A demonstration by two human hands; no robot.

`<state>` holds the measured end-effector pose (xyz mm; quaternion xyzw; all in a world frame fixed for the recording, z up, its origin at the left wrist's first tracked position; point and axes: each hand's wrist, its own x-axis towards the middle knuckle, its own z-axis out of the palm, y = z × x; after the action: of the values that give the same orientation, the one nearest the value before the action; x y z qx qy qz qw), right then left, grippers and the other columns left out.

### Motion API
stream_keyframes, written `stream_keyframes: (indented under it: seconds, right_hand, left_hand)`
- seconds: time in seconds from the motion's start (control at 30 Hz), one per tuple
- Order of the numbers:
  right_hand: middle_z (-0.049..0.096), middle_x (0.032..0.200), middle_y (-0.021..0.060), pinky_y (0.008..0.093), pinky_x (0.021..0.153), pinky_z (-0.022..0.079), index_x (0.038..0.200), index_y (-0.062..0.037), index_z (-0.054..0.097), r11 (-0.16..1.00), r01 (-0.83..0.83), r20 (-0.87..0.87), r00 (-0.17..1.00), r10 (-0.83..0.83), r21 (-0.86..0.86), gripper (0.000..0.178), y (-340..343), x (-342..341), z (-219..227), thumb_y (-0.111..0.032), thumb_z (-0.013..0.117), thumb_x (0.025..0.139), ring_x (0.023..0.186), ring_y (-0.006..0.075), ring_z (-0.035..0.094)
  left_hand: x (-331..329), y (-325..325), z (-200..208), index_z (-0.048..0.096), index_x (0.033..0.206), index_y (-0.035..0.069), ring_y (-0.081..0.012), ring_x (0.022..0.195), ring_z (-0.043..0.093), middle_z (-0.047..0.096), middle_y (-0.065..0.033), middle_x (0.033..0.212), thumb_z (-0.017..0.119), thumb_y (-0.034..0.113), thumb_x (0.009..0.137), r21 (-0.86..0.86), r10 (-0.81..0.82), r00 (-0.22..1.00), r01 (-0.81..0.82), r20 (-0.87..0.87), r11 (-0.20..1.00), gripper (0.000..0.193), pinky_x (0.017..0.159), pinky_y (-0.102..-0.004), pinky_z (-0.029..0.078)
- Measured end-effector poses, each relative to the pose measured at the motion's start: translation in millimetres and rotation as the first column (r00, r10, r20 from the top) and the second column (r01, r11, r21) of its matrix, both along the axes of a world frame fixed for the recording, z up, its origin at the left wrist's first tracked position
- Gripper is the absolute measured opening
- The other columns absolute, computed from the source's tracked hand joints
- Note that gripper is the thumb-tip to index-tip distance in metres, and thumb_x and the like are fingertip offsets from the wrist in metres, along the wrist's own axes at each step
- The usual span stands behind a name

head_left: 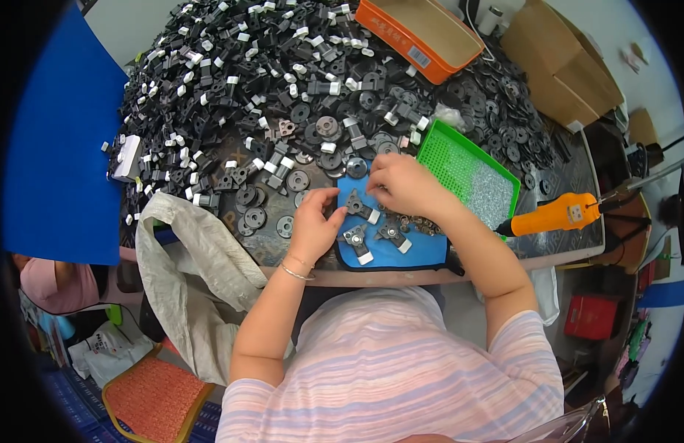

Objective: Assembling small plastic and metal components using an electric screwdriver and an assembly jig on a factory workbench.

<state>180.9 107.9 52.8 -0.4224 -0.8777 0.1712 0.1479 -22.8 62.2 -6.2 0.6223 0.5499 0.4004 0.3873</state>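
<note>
On a blue mat [423,255] at the table's near edge lie several black plastic parts with white ends. My left hand [312,225] is at the mat's left edge, thumb apart from its curled fingers, its tips beside one three-armed black part [354,202]. Above that part's far right side, my right hand [408,184] is closed in a pinch; what its fingertips hold, if anything, is hidden. Nearer me lie two similar parts, a left one [355,238] and a right one [392,232], each with a metal piece at its centre. Small brass-coloured pieces [419,224] lie under my right wrist.
A large heap of black-and-white parts [231,81] covers the table's far left; black discs [497,122] pile up at the right. A green tray [436,153] holds small silvery pieces. An orange electric screwdriver [556,214], an orange box [401,46] and a cardboard box [556,66] are also there.
</note>
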Motion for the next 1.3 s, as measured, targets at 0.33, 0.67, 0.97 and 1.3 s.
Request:
stream_keyframes:
  seconds: [0.33, 0.67, 0.97, 1.3]
  right_hand:
    - [0.059, 0.087, 0.0087, 0.0382, 0.073, 0.048, 0.078, -0.0093, 0.069, 0.941, 0.034, 0.030, 0.999, -0.025, -0.337, 0.015, 4.1, -15.7, -1.2, -0.022, 0.069, 0.069, 0.083, 0.0268, 0.060]
    - [0.061, 0.078, 0.0106, 0.0384, 0.065, 0.047, 0.083, -0.0078, 0.061, 0.924, -0.013, -0.093, 0.995, -0.025, -0.383, 0.022, 1.9, -25.7, 0.1, -0.011, 0.072, 0.064, 0.074, 0.0290, 0.060]
    - [0.062, 0.074, 0.0088, 0.0400, 0.062, 0.048, 0.078, -0.0092, 0.057, 0.972, 0.042, 0.002, 0.999, -0.042, -0.232, 0.017, -9.4, -32.9, -0.9, -0.009, 0.068, 0.065, 0.073, 0.0303, 0.061]
    - [0.063, 0.073, 0.0079, 0.0396, 0.061, 0.049, 0.080, -0.0097, 0.057, 0.988, 0.055, -0.032, 0.998, -0.061, -0.144, 0.019, -12.7, -30.6, -10.0, -0.008, 0.068, 0.065, 0.070, 0.0300, 0.062]
  left_hand:
    - [2.4, -0.2, 3.5, 0.062, 0.107, 0.003, -0.0240, 0.097, 0.058, 0.059, -0.0099, 0.107, 0.074, 0.004, 0.066, 0.121, -0.116, 0.981, 0.135, -0.155, 0.983, 0.043, 0.085, -0.0318, 0.047]
    - [9.4, 6.0, 1.9, 0.056, 0.116, 0.004, -0.0251, 0.097, 0.059, 0.062, -0.0112, 0.105, 0.076, 0.003, 0.062, -0.007, -0.138, 0.986, 0.138, -0.094, 0.990, 0.058, 0.086, -0.0329, 0.047]
    - [8.1, 11.5, -8.2, 0.056, 0.115, 0.004, -0.0233, 0.091, 0.061, 0.064, -0.0102, 0.098, 0.071, 0.001, 0.063, -0.016, -0.157, 0.983, 0.156, -0.093, 0.988, 0.054, 0.082, -0.0323, 0.048]
    - [10.5, 13.0, -2.4, 0.057, 0.113, 0.009, -0.0293, 0.092, 0.056, 0.063, -0.0106, 0.094, 0.069, 0.005, 0.063, 0.058, -0.172, 0.980, 0.178, -0.096, 0.982, 0.051, 0.083, -0.0359, 0.046]
